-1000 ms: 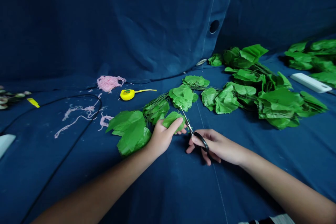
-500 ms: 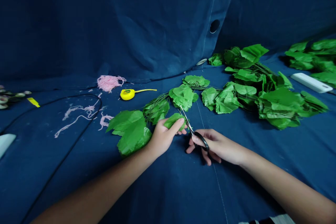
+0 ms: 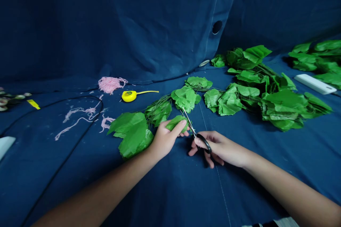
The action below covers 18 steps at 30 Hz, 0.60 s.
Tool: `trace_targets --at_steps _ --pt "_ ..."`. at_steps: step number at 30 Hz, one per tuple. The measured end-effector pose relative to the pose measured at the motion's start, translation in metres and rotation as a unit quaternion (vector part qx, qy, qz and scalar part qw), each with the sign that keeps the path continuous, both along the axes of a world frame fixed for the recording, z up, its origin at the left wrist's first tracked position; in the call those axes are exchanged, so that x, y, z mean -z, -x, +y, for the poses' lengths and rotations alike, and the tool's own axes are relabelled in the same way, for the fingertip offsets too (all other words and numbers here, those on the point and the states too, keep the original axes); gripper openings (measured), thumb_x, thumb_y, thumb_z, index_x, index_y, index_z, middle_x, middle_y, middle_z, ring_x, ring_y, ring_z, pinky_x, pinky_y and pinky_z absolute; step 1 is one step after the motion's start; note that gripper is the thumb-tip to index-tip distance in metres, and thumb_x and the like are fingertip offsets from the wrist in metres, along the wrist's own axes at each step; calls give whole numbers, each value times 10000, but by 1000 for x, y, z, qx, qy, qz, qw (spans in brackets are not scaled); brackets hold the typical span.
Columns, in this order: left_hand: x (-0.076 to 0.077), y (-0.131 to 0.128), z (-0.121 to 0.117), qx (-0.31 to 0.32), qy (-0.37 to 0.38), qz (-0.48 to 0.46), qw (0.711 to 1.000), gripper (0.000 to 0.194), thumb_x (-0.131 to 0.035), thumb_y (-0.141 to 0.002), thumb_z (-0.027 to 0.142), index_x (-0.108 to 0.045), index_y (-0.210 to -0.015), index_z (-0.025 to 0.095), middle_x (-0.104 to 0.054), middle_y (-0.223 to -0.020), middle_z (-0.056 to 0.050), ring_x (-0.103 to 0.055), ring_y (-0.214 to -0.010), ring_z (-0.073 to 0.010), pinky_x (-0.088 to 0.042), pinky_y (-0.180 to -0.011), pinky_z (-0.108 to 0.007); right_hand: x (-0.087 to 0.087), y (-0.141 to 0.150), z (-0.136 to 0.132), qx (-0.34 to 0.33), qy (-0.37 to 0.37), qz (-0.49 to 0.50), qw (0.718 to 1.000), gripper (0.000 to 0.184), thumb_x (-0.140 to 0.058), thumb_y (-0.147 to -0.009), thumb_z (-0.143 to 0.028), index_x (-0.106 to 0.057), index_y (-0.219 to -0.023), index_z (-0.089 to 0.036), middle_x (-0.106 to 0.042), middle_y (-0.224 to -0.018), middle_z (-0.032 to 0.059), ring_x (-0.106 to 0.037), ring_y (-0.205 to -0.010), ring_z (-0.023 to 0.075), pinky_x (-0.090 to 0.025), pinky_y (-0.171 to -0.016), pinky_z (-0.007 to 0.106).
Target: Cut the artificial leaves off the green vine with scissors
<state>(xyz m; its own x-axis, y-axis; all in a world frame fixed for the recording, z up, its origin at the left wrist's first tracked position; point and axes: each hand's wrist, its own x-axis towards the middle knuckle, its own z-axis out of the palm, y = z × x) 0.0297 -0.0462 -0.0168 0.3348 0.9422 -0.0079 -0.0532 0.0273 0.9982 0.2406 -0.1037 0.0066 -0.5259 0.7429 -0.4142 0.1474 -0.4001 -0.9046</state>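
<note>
My left hand (image 3: 168, 134) is closed on a green artificial leaf (image 3: 176, 122), thumb on top. Scissors (image 3: 204, 142) with black handles are in my right hand (image 3: 217, 146), the thumb at the handle and the other fingers curled below. Their blades reach up and left, right beside the leaf; I cannot tell whether they touch it. Bunches of artificial leaves lie around my hands: large leaves (image 3: 134, 133) to the left of my left hand, and a stacked bunch (image 3: 185, 98) just beyond the blade tips.
Larger leaf bunches (image 3: 282, 104) spread to the right, near a white oblong device (image 3: 315, 83). At the left are a yellow tape measure (image 3: 129, 95), a pink thread bundle (image 3: 110, 84), loose thread pieces (image 3: 77, 122) and a black cable (image 3: 71, 154). Blue cloth (image 3: 160, 25) hangs behind.
Almost nothing differs. The whole view has shifted very slightly; both hands, the leaf and the scissors keep their positions.
</note>
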Motion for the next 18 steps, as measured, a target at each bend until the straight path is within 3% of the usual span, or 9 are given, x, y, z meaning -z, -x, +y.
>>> trace_targets --at_steps 18 --pt "-2 0 -1 -7 -2 9 1000 277 -685 -940 387 -753 -841 138 -728 -720 -47 -657 -657 -138 -533 -661 -248 -1 1 1 -1 1 -9 1000 624 -579 -924 -711 -583 -1149 -130 -685 -1221 159 -632 -526 68 -319 -321 109"
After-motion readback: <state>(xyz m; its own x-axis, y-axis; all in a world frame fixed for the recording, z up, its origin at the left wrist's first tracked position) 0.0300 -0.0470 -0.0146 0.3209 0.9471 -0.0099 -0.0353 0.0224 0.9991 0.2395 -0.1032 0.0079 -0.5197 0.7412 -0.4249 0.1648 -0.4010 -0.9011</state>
